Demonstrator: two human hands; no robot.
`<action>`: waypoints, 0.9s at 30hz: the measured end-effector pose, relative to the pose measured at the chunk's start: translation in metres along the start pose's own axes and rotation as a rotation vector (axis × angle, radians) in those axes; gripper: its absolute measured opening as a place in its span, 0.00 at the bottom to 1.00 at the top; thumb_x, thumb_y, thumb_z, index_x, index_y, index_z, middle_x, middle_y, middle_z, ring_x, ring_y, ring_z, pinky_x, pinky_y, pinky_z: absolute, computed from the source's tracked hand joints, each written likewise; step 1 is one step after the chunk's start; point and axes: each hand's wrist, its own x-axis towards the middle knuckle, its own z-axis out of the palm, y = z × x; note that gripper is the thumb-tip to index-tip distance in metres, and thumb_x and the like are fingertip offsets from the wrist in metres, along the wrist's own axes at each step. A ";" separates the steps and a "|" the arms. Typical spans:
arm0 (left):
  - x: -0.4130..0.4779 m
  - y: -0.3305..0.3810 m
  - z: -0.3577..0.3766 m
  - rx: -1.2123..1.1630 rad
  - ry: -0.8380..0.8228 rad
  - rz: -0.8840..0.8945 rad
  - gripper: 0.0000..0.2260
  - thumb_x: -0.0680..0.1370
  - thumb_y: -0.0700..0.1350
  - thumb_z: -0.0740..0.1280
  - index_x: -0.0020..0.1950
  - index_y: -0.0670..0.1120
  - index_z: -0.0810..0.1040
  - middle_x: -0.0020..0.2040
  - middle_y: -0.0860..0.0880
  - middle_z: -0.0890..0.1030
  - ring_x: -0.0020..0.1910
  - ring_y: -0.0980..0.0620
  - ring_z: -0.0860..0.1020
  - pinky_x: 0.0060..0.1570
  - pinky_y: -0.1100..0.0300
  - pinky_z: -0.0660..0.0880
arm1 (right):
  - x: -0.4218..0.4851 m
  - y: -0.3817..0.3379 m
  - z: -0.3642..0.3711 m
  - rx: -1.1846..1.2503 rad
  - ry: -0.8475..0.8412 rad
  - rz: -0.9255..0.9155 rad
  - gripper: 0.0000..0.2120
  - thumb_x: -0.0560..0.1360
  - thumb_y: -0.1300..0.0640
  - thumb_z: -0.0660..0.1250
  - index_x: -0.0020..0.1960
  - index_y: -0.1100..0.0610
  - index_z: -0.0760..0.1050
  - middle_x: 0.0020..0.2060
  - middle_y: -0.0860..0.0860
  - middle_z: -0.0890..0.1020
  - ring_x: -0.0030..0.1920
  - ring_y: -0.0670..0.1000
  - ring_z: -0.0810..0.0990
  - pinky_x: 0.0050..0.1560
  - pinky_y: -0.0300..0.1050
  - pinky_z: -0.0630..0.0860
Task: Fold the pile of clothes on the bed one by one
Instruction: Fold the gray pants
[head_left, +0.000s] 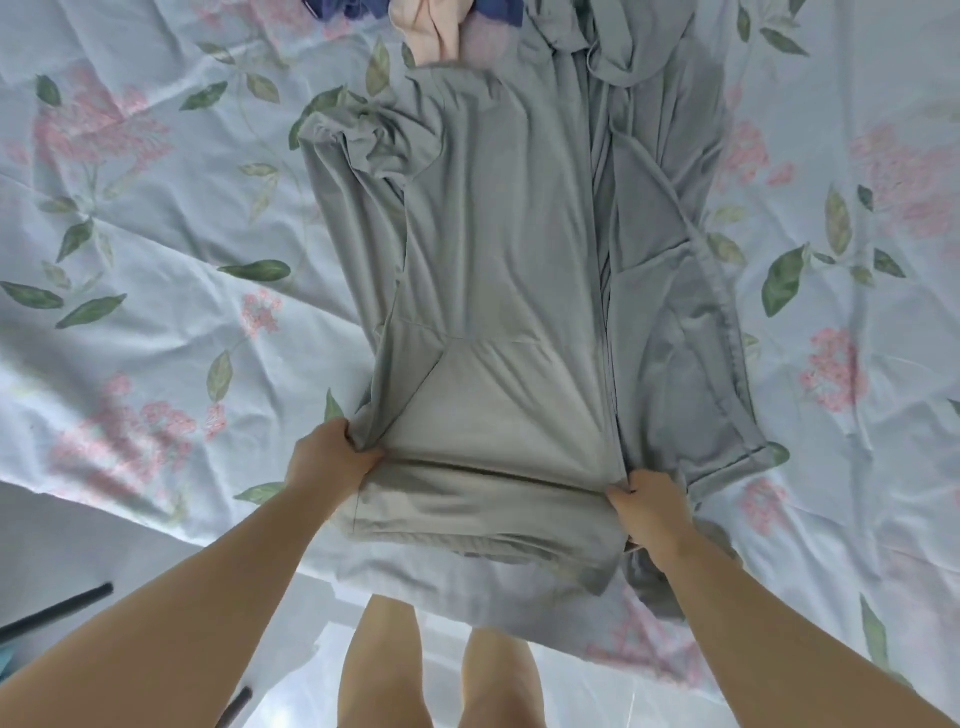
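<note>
A long grey-green garment (498, 249) with a front pocket lies lengthwise down the middle of the bed. One side panel is folded in along a centre crease, and its hem hangs over the bed's near edge. My left hand (327, 457) pinches the hem's left corner. My right hand (652, 501) grips the fabric at the crease near the hem. A pale pink garment (431, 31) and a dark blue garment (498, 11) lie bunched at the far end, partly cut off by the frame.
The bed is covered by a light blue sheet (156, 218) printed with pink flowers and green leaves. Its near edge runs across the lower part of the view. My bare legs (441, 670) stand on a shiny pale floor. Dark rods (57, 610) show at the lower left.
</note>
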 end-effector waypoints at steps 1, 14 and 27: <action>-0.002 -0.003 -0.003 0.032 0.027 -0.023 0.14 0.73 0.51 0.71 0.41 0.47 0.68 0.38 0.49 0.74 0.45 0.43 0.75 0.39 0.56 0.69 | -0.002 0.001 0.001 0.011 -0.040 0.001 0.12 0.77 0.58 0.64 0.37 0.62 0.73 0.38 0.60 0.79 0.43 0.61 0.79 0.44 0.52 0.76; -0.019 0.077 0.053 0.645 -0.168 0.705 0.32 0.79 0.53 0.61 0.76 0.61 0.45 0.78 0.55 0.43 0.77 0.48 0.42 0.73 0.50 0.49 | 0.024 0.011 -0.062 0.105 0.476 0.201 0.28 0.74 0.54 0.63 0.72 0.51 0.60 0.72 0.55 0.59 0.67 0.61 0.62 0.65 0.57 0.60; -0.002 0.120 0.028 -0.226 -0.171 0.239 0.15 0.81 0.52 0.58 0.62 0.47 0.76 0.57 0.47 0.79 0.51 0.49 0.77 0.54 0.54 0.72 | -0.007 -0.005 -0.083 0.711 0.424 -0.186 0.07 0.74 0.59 0.67 0.41 0.50 0.81 0.29 0.42 0.80 0.30 0.39 0.77 0.31 0.33 0.72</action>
